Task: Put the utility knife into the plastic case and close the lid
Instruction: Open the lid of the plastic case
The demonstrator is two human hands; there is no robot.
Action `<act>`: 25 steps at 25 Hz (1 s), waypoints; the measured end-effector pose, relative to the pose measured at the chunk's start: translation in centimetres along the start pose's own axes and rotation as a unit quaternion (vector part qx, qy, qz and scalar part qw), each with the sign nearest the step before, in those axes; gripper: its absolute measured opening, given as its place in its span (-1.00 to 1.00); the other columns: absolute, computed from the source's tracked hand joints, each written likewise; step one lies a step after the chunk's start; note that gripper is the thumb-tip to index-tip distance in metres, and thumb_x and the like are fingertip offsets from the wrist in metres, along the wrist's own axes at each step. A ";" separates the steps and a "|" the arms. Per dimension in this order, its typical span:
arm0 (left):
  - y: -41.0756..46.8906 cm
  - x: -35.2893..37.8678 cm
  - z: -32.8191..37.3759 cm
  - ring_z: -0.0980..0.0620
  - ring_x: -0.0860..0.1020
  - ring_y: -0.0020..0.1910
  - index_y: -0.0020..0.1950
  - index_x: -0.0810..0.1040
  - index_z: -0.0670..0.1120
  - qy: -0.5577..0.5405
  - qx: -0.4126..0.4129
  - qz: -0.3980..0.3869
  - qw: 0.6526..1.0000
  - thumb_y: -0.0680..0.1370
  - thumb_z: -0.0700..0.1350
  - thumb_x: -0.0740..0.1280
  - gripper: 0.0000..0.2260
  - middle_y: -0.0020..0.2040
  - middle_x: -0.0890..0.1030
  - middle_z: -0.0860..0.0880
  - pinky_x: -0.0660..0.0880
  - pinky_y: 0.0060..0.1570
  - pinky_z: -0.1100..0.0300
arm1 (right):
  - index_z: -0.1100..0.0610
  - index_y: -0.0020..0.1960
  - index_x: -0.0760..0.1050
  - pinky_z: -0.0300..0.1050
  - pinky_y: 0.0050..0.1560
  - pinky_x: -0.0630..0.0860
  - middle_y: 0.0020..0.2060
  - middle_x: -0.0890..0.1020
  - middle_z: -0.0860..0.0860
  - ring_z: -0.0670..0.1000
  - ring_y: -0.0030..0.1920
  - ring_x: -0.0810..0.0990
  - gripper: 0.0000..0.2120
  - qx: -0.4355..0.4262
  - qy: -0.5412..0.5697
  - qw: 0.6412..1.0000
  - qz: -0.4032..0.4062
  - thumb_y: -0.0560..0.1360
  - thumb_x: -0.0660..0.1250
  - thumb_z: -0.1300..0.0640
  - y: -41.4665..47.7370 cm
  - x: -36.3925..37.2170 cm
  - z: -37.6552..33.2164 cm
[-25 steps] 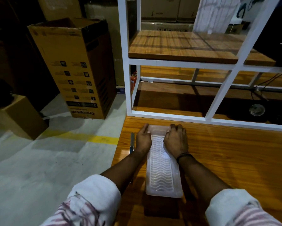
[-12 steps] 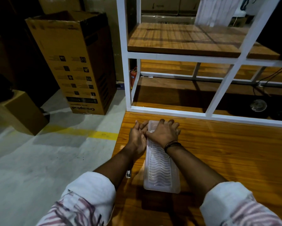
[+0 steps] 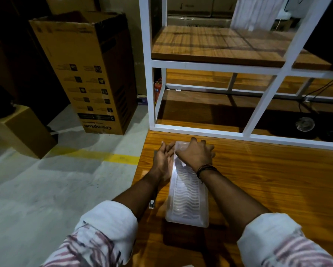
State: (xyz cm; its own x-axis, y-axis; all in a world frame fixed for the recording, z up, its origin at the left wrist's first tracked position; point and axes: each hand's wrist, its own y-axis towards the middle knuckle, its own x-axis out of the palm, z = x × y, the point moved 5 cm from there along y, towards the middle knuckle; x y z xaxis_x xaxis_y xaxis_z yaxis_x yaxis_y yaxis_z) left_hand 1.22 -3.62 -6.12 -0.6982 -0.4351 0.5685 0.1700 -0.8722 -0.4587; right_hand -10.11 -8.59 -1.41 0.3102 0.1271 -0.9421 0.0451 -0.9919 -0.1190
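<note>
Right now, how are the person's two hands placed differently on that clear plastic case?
The right hand lies palm down across the far end of the plastic case, fingers spread over its lid. The left hand stands on edge against the case's left side, palm turned inward, fingers pointing away. The right wrist wears a dark band; the left is bare. Both touch the case at its far end.

My left arm [image 3: 142,189] hides most of the knife [image 3: 151,205]; my right hand [image 3: 195,154] covers the case's [image 3: 187,199] far end.
</note>
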 end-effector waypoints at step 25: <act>1.4 1.7 1.6 -0.20 0.63 0.22 0.36 0.53 -0.15 0.351 0.078 0.064 0.931 0.60 -0.24 0.38 -0.68 0.26 0.65 -0.18 0.62 0.21 -0.12 | 0.29 0.38 0.38 0.26 0.35 0.27 0.35 0.37 0.35 0.38 0.36 0.28 -0.31 -0.043 -0.022 0.994 0.095 0.54 0.18 -0.27 1.9 1.2 2.3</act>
State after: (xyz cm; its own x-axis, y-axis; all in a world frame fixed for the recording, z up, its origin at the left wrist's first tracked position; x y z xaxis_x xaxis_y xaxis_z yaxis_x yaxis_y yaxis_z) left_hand 1.43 -5.98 -4.69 -0.9385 -0.3317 -0.0962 0.3436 -0.8691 -0.3558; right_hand -11.88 -10.32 -3.51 0.2798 -0.0652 -0.9578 0.0720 -0.9935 0.0886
